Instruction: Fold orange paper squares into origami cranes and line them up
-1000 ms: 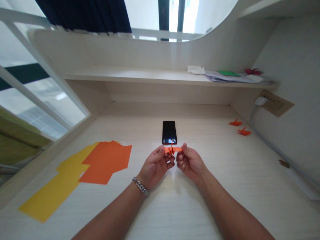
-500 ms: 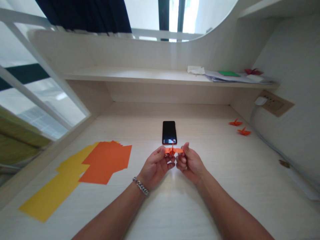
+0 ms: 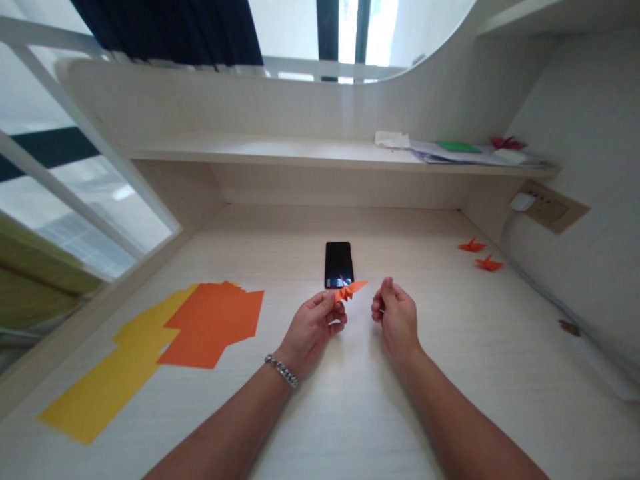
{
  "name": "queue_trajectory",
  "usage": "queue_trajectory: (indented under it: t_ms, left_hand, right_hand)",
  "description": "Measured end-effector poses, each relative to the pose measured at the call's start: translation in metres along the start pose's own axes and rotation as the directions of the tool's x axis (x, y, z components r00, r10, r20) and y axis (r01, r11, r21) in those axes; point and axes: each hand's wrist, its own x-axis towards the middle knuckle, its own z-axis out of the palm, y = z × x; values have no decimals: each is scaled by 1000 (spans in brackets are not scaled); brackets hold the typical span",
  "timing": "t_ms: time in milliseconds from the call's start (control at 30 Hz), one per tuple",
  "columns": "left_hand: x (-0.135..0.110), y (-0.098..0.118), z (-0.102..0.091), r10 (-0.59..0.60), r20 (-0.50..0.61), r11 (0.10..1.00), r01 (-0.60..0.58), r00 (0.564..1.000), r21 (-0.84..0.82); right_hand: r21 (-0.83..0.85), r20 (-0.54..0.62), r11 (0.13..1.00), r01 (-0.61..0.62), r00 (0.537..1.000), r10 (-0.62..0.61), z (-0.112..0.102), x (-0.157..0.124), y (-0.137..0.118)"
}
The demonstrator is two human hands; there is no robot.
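Between thumb and fingers, my left hand (image 3: 314,325) pinches one wing of an orange origami crane (image 3: 349,291). Its other wing points up to the right, and a thin point of it overlaps the near end of the black phone (image 3: 339,261) lying behind. A short gap to the right separates the crane from my right hand (image 3: 399,315), whose fingers are curled in with the thumb on top. Nothing shows in that hand. A silver chain bracelet (image 3: 281,371) circles my left wrist.
Orange paper sheets (image 3: 215,317) overlap yellow paper sheets (image 3: 110,380) on the desk at left. Two orange cranes, a farther crane (image 3: 471,246) and a nearer crane (image 3: 489,264), sit at right by a grey cable (image 3: 535,283). A shelf (image 3: 280,152) spans the back, holding papers (image 3: 450,155).
My right hand has let go of the crane's right wing and moved right, its fingers curled. The crane, still in my left hand, has tilted with its free wing upward.
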Motion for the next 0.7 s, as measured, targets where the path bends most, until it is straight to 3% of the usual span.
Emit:
queue_trajectory:
  t_ms: [67,167,500,700]
  left_hand:
    - [1,0,1,37,-37,999,-36,999,38]
    - [2,-1,0,70,-54,994,-65,996,89]
    - [5,-5,-1,95,-24,966,-86,995,243]
    - [5,-5,-2,98,-48,961,-82,994,265]
  right_hand:
    - [-185,26,959,216,976,-214,1,-6,-1]
    - [-357,155,866,349,937,-314,7,-16,-1]
    - [-529,227,743,411,911,-343,8,-16,0]
    - [-516,137,753,409,907,-398,6,-15,-2]
